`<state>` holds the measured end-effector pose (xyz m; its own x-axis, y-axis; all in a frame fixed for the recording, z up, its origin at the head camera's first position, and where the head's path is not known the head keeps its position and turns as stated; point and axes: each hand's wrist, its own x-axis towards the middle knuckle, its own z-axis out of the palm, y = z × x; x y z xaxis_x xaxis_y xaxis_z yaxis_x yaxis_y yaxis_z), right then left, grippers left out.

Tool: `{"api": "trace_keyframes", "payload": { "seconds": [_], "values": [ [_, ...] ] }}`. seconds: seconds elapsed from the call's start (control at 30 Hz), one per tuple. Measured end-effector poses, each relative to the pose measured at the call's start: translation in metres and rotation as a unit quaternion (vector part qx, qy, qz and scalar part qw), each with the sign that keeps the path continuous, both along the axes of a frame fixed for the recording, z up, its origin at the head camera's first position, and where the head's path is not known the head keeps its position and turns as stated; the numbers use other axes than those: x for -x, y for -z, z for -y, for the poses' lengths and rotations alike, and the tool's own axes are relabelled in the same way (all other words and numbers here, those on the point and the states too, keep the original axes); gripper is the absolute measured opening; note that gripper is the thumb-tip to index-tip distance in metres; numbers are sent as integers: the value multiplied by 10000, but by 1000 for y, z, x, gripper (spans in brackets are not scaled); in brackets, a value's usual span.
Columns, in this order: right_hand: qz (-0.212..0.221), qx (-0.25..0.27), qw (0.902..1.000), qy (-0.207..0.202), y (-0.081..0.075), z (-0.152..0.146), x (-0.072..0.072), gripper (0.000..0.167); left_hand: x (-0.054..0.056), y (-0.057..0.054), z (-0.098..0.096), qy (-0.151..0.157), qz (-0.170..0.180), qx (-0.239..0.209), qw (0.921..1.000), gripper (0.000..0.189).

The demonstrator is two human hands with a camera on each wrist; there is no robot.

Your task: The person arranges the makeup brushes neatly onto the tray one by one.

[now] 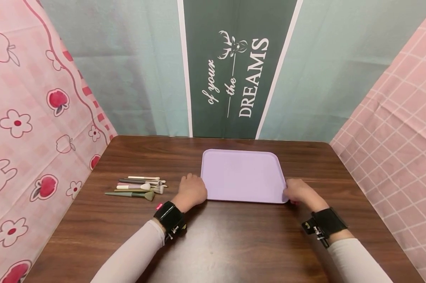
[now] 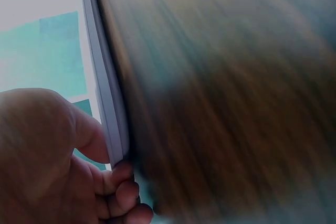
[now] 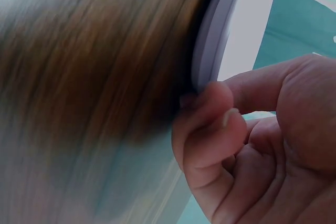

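A light purple rectangular tray [image 1: 242, 177] with rounded corners and a low rim lies toward the back of the wooden table. At its left side, near the front corner, my left hand [image 1: 192, 190] pinches the rim. In the left wrist view the thumb [image 2: 90, 137] is on the inner side and the curled fingers are at the outer edge. My right hand [image 1: 301, 193] grips the right front corner. Its thumb [image 3: 257, 92] and bent fingers close on the rim in the right wrist view. The tray's surface bears nothing.
Left of the tray, several makeup brushes [image 1: 133, 194] lie in a loose bunch on the brown wooden table [image 1: 216, 243]. A green printed curtain [image 1: 237, 129] hangs behind the table's back edge. Pink cloths hang at the left [image 1: 39, 137] and right.
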<state>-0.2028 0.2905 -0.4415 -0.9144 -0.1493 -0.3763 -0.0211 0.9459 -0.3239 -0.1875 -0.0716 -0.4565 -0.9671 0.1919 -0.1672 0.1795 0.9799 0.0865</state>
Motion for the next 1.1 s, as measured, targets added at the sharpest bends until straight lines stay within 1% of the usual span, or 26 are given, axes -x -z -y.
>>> {"api": "trace_keyframes", "payload": {
  "seconds": [0.17, 0.33, 0.53, 0.73, 0.93, 1.1],
  "values": [
    [66, 11, 10000, -23, 0, 12, -1, 13, -3, 1, 12, -75, -42, -70, 9999, 35],
    [34, 55, 10000, -69, 3, 19, -1, 13, -5, 4, 21, -102, -94, -98, 9999, 33],
    [26, 69, 9999, -107, 6, 27, 0, 13, -7, 3, 30, -150, -21, -84, 9998, 31],
    [21, 79, 9998, -153, 6, 35, -2, 13, -10, 2, 36, -175, 41, -12, 9998, 32],
    [109, 104, 9998, -132, 4, 39, -5, 12, -10, 3, 41, -145, -9, 50, 9999, 30],
    [135, 132, 9998, -106, 4, 42, -8, 13, -14, 3, 44, -106, -105, 106, 9998, 29]
  ]
}}
